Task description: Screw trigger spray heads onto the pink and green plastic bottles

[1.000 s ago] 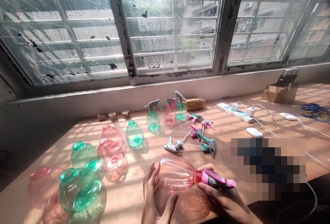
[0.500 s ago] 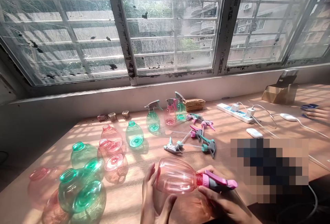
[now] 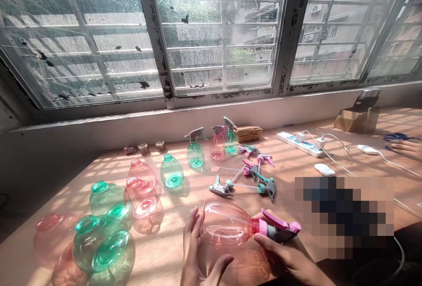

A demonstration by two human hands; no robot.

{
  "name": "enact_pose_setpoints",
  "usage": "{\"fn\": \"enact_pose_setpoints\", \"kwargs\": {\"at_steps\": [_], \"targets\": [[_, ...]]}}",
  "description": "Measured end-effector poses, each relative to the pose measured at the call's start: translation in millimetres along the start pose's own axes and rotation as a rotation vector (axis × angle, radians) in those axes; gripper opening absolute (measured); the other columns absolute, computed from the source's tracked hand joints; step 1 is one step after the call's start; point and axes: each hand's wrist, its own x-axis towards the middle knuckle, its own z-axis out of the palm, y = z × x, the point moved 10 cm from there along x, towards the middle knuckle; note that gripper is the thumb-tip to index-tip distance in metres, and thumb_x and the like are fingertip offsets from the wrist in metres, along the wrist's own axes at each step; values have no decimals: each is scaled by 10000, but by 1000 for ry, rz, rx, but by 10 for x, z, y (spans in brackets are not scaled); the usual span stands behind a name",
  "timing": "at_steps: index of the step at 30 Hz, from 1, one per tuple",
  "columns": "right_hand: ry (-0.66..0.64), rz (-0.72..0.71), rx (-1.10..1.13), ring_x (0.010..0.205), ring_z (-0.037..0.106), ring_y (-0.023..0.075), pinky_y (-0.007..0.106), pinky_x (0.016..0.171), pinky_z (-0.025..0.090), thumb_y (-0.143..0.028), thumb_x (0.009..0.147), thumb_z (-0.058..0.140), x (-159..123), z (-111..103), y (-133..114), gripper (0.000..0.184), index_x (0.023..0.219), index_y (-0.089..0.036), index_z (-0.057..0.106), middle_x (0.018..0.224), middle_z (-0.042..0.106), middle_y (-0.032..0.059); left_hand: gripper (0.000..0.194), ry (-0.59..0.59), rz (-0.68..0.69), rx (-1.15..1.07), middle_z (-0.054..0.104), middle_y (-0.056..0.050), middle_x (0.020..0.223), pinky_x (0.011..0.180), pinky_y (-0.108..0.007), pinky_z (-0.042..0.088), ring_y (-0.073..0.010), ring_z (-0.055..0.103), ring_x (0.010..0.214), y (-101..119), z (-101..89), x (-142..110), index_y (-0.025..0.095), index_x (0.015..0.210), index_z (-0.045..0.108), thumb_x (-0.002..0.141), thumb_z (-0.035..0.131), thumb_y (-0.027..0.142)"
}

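Crosswise, pink spray bottle (image 3: pixel 227 224) lies on its side between left hand (image 3: pixel 195 255) and right hand (image 3: pixel 285 251), over table (image 3: pixel 158 259), long axis left to right: base toward left, pink-and-grey trigger head (image 3: pixel 280 233) toward right. Right hand nearer, fingers curled round neck and collar, gripping. Left hand loosely cupped at base, thumb spread well away. Beyond: three headless green bottles (image 3: pixel 171 169); three upright spray bottles (image 3: pixel 195 155), two green, one pink. Overlap clouds rest: perhaps four headless pink bottles (image 3: pixel 145 207), five loose trigger heads (image 3: pixel 270 188).

L hand (image 3: pixel 197 263), approx. 6 o'clock in view: bare, w/ slim fingers (image 3: pixel 194 237) & tapered thumb (image 3: pixel 221 266). R hand (image 3: pixel 280 250), approx. 5 o'clock: also bare, w/ forearm (image 3: pixel 308 272) bare as far as visible.
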Motion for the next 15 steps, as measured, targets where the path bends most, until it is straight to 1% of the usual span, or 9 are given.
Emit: {"fn": "enact_pose_setpoints", "kwargs": {"at_steps": [2,4,6,8,10,11,13,14,15], "targets": [[-63,-29,-43,789,627,211,320,738,504,-563,849,813,-51,88,-176,361,976,-235,731,852,685,4,708,-3,-26,-43,439,-93,1655,1239,-492,397,-367,388,1549,-38,-3,-2,335,1475,587,848,769,609],[-145,-44,-45,843,635,220,314,759,505,-501,898,781,-107,196,-333,288,1027,-249,728,905,689,8,645,13,-92,-85,437,-109,1655,1202,-467,451,-365,449,1511,-122,-26,-3,294,1436,618,895,701,635],[-162,-48,-24,865,649,233,327,783,518,-498,895,781,-130,231,-400,300,1065,-256,736,938,707,17,579,32,-156,-88,454,-111,1643,1195,-472,460,-363,512,1459,-202,-46,-7,277,1394,651,936,644,632],[-90,-38,12,890,664,255,355,821,532,-528,828,837,-102,164,-338,366,1053,-251,751,928,722,23,552,41,-172,-68,464,-95,1635,1203,-480,447,-360,522,1444,-230,-50,-6,291,1385,664,940,644,619],[34,-12,66,843,665,250,363,802,534,-554,752,892,-55,32,-172,461,1064,-244,757,850,716,12,529,39,-137,-44,470,-74,1626,1188,-464,461,-351,488,1468,-200,-37,0,315,1379,674,936,656,603],[80,5,91,771,651,228,350,751,526,-566,739,899,-34,-23,-73,504,1093,-237,755,792,701,-1,512,40,-113,-34,470,-64,1622,1175,-453,473,-344,479,1473,-173,-30,2,326,1372,679,936,657,594],[112,42,109,589,563,175,315,606,466,-578,733,900,-2,-71,93,557,1131,-218,751,646,633,-38,476,38,-75,0,468,-52,1619,1148,-442,496,-332,473,1476,-119,-16,0,342,1365,680,944,654,563],[115,56,106,540,522,160,305,565,432,-579,733,899,5,-80,141,561,1132,-212,753,603,598,-52,473,32,-60,26,470,-53,1618,1149,-447,494,-333,463,1483,-90,-8,-2,344,1370,675,946,653,552],[116,59,98,530,514,160,305,552,421,-578,729,900,7,-85,154,551,1115,-211,759,594,585,-53,493,24,-49,49,470,-58,1620,1159,-460,483,-339,449,1494,-62,2,-4,342,1387,664,940,660,550]]}}
